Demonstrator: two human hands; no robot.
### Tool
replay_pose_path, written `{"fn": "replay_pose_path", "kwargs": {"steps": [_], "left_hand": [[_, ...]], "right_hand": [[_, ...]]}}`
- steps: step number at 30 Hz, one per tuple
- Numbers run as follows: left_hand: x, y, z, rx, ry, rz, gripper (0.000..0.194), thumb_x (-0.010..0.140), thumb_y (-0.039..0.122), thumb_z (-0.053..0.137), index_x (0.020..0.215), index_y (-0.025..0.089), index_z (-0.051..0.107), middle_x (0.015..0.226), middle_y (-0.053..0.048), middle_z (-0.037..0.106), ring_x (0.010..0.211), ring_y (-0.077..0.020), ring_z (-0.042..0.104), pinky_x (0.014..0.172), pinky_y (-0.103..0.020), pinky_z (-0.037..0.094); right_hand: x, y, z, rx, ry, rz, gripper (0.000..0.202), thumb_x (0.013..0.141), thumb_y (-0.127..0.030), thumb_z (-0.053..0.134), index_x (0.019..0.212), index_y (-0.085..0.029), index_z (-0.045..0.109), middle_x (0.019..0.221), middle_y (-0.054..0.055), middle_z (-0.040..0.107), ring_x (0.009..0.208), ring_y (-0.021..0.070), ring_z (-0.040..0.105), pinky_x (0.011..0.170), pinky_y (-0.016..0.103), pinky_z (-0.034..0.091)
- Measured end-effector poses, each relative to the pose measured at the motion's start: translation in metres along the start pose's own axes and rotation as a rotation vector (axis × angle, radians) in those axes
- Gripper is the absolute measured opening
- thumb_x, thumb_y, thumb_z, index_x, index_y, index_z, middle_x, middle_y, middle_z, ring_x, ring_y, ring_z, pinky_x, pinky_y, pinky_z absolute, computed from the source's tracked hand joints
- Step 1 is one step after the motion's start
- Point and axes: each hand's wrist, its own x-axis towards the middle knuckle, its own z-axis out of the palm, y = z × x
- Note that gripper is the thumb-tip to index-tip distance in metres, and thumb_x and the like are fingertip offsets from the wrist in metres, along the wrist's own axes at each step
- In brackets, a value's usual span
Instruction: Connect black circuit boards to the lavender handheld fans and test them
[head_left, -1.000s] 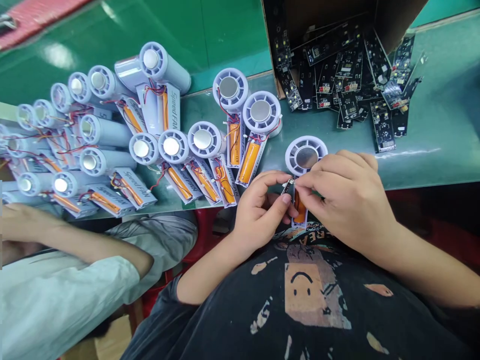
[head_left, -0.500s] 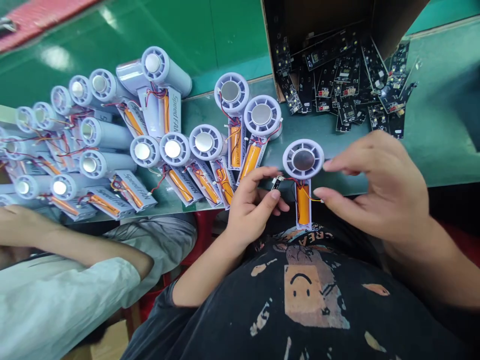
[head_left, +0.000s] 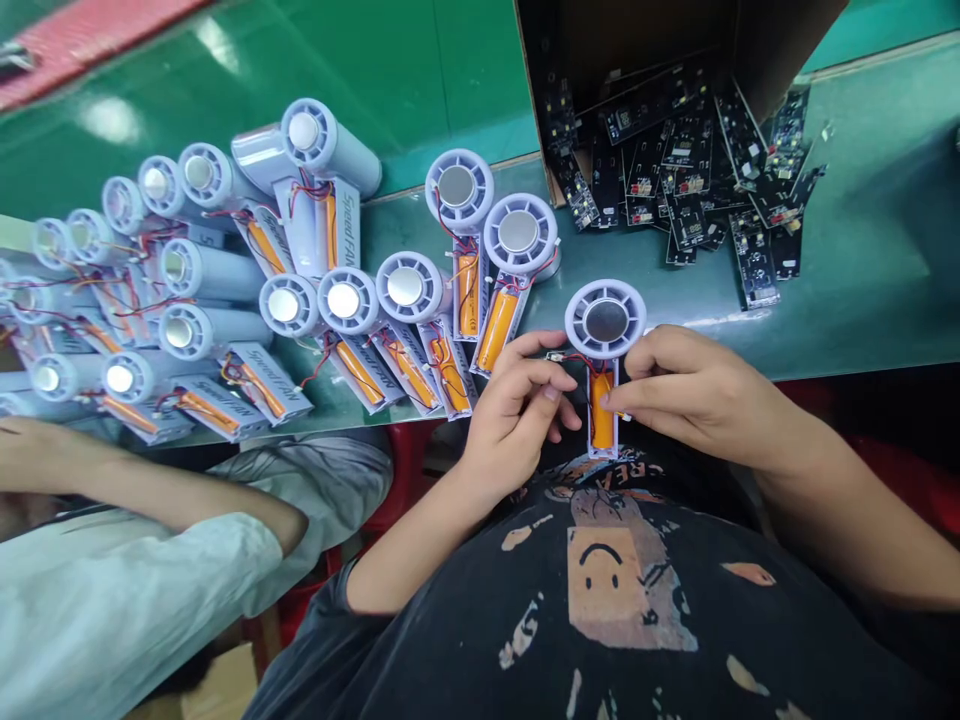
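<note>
A pale lilac handheld fan [head_left: 592,293] with an opened handle stands in front of me, its round head toward the bench. An orange battery [head_left: 602,432] lies in the handle, and thin red and black wires run left to a small white connector [head_left: 555,357]. My left hand [head_left: 517,410] is closed just below this connector, thumb against the curled fingers; what is between them is hidden. My right hand [head_left: 694,395] is closed at the handle's right side, one fingertip over the battery. A bit of yellow wire shows below its fingers.
Several similar fans [head_left: 405,287] with exposed batteries cover the left bench. Black circuit boards [head_left: 686,140] spill from a cardboard box [head_left: 787,50] at the back. A co-worker's forearm [head_left: 150,485] lies at the lower left. The green bench [head_left: 847,300] extends to the right.
My right hand has moved in and down, closing from spread fingers onto the fan's handle. The small black piece seen in my left fingers is now out of sight.
</note>
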Motion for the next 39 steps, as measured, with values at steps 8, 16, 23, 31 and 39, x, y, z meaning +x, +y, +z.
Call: {"fn": "replay_pose_path", "kwargs": {"steps": [8, 16, 23, 31, 39], "left_hand": [[-0.001, 0.007, 0.0, 0.415, -0.011, 0.265, 0.011, 0.087, 0.028, 0.07, 0.094, 0.022, 0.064, 0.128, -0.01, 0.054, 0.126, -0.0285, 0.052, 0.084, -0.038, 0.058], [0.002, 0.008, 0.003, 0.54, 0.036, 0.299, 0.007, 0.092, 0.025, 0.062, 0.086, 0.021, 0.063, 0.124, -0.008, 0.057, 0.124, -0.0252, 0.053, 0.099, -0.043, 0.052], [-0.002, 0.005, 0.005, 0.336, 0.061, 0.159, 0.012, 0.096, 0.029, 0.058, 0.087, 0.021, 0.059, 0.125, -0.009, 0.056, 0.108, -0.0238, 0.061, 0.081, -0.039, 0.06], [-0.006, -0.005, 0.011, 0.017, 0.067, 0.139, 0.025, 0.098, 0.024, 0.055, 0.121, 0.031, 0.048, 0.127, -0.004, 0.05, 0.061, -0.0037, 0.059, 0.051, -0.019, 0.054], [-0.006, -0.004, 0.007, 0.139, 0.055, 0.19, 0.024, 0.097, 0.019, 0.055, 0.119, 0.028, 0.055, 0.124, -0.007, 0.051, 0.081, -0.012, 0.061, 0.055, -0.021, 0.056]], "right_hand": [[0.006, -0.018, 0.016, -0.028, 0.106, 0.178, 0.016, 0.09, -0.016, 0.056, 0.08, -0.018, 0.069, 0.072, 0.0, 0.051, 0.067, 0.0137, 0.047, 0.062, 0.029, 0.036], [0.007, -0.029, 0.019, -0.211, 0.128, 0.23, 0.015, 0.09, -0.023, 0.059, 0.079, -0.02, 0.069, 0.076, 0.003, 0.058, 0.074, 0.0181, 0.052, 0.07, 0.035, 0.038], [0.002, -0.027, 0.036, -0.351, 0.388, 0.044, 0.015, 0.089, -0.015, 0.064, 0.098, -0.025, 0.072, 0.08, -0.002, 0.068, 0.074, 0.0147, 0.058, 0.072, 0.035, 0.038], [0.011, -0.031, 0.021, -0.509, 0.399, 0.087, 0.007, 0.086, -0.021, 0.07, 0.093, -0.023, 0.071, 0.077, 0.0, 0.071, 0.076, 0.0177, 0.053, 0.074, 0.037, 0.037], [0.014, -0.036, 0.016, -0.59, 0.312, 0.111, 0.006, 0.09, -0.022, 0.066, 0.09, -0.024, 0.072, 0.076, -0.001, 0.07, 0.074, 0.0183, 0.051, 0.072, 0.037, 0.036]]}}
